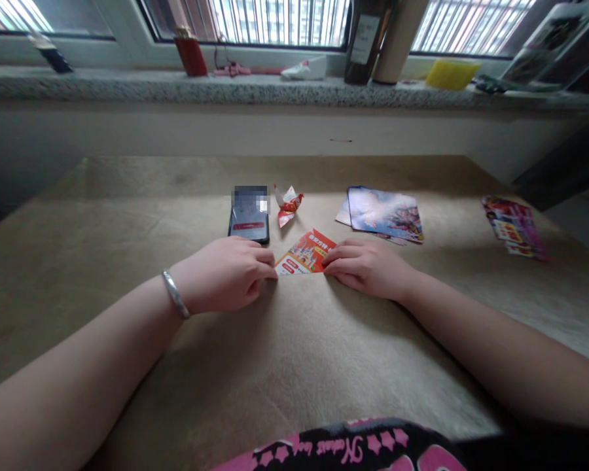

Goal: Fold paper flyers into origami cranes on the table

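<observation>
A printed red and orange paper [302, 256], with a castle picture and a straight near edge, lies flat on the table between my hands. My left hand [230, 271] is closed on its left corner, fingertips pressed together. At the right corner my right hand [366, 267] grips the paper in the same way, its fingers bent and close together. Just beyond the paper stands a small folded paper crane [289, 206] in red and white. A phone [249, 216] with its screen lit lies left of the crane, right behind my left hand.
Picture cards [385, 212] lie in a pile behind my right hand. Several colourful leaflets [513, 226] are fanned at the table's right side. Along the stone windowsill [275, 89] stand a red bottle [190, 52], a dark bottle [366, 42] and a yellow sponge-like block [451, 74].
</observation>
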`<action>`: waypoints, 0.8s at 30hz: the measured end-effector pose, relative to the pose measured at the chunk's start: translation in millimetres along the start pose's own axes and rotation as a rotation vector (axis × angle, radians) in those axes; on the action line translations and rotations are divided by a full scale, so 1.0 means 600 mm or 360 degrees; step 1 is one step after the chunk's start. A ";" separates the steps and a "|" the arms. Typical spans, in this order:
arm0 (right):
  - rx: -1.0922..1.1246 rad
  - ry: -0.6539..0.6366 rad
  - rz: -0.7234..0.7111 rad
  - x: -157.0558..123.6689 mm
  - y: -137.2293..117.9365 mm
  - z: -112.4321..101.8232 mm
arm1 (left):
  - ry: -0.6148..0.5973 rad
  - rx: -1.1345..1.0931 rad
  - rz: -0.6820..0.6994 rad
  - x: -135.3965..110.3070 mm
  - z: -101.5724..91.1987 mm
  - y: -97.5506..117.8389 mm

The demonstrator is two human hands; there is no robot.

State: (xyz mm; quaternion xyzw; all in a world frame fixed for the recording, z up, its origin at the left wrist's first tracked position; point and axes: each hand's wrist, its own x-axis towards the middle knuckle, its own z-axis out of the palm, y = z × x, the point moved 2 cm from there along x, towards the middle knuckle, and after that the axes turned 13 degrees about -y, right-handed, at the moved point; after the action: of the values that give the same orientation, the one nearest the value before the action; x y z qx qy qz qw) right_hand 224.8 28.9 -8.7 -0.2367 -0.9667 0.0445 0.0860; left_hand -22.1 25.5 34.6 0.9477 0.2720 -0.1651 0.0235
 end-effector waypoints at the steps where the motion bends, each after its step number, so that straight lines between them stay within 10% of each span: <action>1: -0.0001 0.0006 -0.0004 0.000 0.001 0.000 | -0.0007 -0.0017 0.0001 0.000 0.000 -0.001; 24: 0.0014 -0.0018 -0.0009 -0.004 0.005 0.005 | 0.0024 -0.0030 -0.0074 -0.018 -0.002 -0.016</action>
State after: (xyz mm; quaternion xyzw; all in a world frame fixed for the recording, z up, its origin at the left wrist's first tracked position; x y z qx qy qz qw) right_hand 227.6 30.2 -12.4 -0.2334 -0.9677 0.0498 0.0816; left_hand -35.2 28.5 39.6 0.9422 0.2956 -0.1557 0.0267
